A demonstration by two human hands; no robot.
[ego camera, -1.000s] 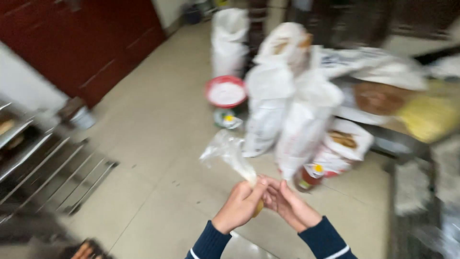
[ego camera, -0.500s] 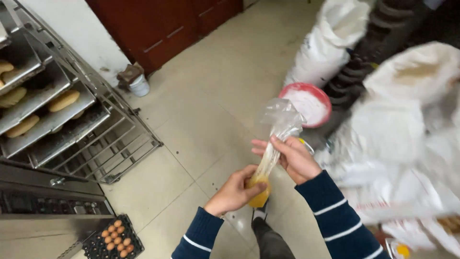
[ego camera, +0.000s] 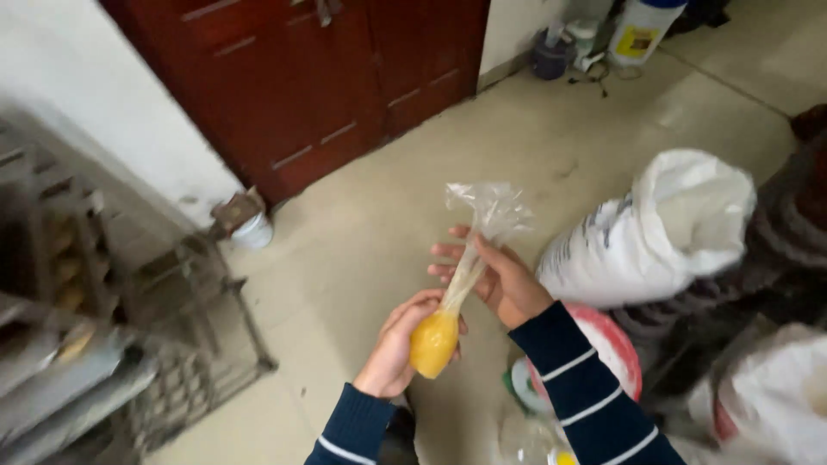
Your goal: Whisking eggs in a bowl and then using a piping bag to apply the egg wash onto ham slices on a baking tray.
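Holding a clear plastic bag between both hands, the person stands over a pale tiled floor. The left hand is curled shut around the bottom of the bag, where a rounded yellow lump of soft filling sits. The right hand is higher and a little farther away, its fingers closed loosely on the bag's twisted neck, with the crumpled open top fanning out above it. Both sleeves are dark blue with thin white stripes.

Compared with half a second ago, the grip is the same: lower hand on the yellow bulge, upper hand on the neck. The neck now looks drawn into a tighter, straighter strand, and the filling seems packed lower in the bag. What changed most is the view, which has swung so that a dark red wooden door fills the far side.

To the right stands a large white woven sack, open at the top. Near the right forearm lies a round red-rimmed tub. On the left, blurred, is a metal rack of trays. A small white pot sits by the door's base, and a white jug with a yellow label stands far right.
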